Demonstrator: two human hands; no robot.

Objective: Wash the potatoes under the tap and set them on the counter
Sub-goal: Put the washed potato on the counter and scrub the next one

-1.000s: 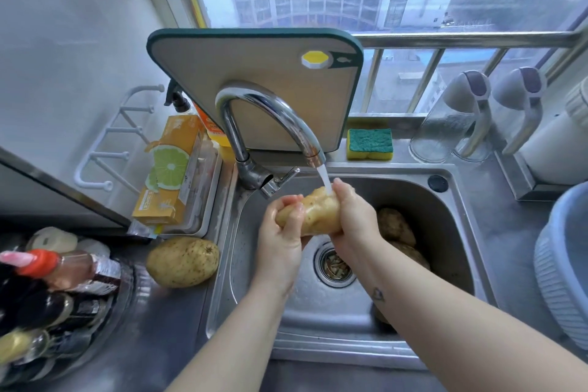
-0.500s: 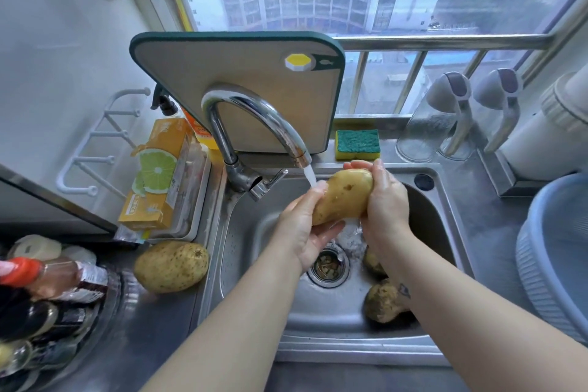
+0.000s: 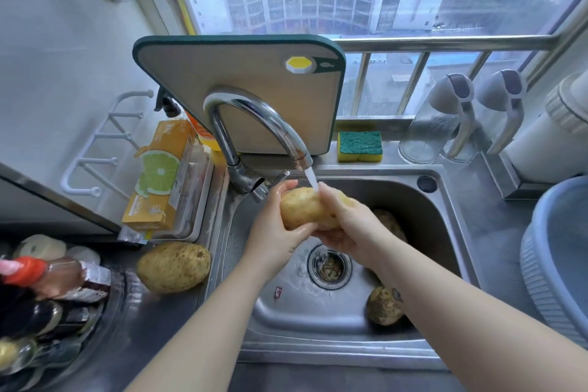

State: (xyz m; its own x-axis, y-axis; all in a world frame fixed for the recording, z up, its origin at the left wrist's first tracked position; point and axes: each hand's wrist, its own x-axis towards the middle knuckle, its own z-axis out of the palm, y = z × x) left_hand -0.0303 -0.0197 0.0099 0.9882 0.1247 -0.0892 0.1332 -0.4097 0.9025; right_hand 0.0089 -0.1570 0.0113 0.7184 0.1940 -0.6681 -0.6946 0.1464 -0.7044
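Observation:
A wet yellow potato (image 3: 302,207) sits under the running stream from the chrome tap (image 3: 254,118), over the steel sink (image 3: 445,200). My left hand (image 3: 273,226) cups it from the left and below, thumb curled under it. My right hand (image 3: 346,223) wraps it from the right, fingers over its top. Two more potatoes lie in the sink: one (image 3: 383,305) at the front right, one (image 3: 389,223) behind my right wrist, partly hidden. A large washed potato (image 3: 174,266) rests on the counter left of the sink.
A cutting board (image 3: 238,79) leans behind the tap. A sponge (image 3: 359,146) lies on the ledge beside two glass jugs (image 3: 445,124). An orange box (image 3: 159,175) in a tray and several bottles (image 3: 47,283) crowd the left counter. A blue basin (image 3: 560,251) stands at right.
The potato has turned from tilted upright to lying sideways in the stream. My right hand has slid over its top and my left hand has shifted beneath it.

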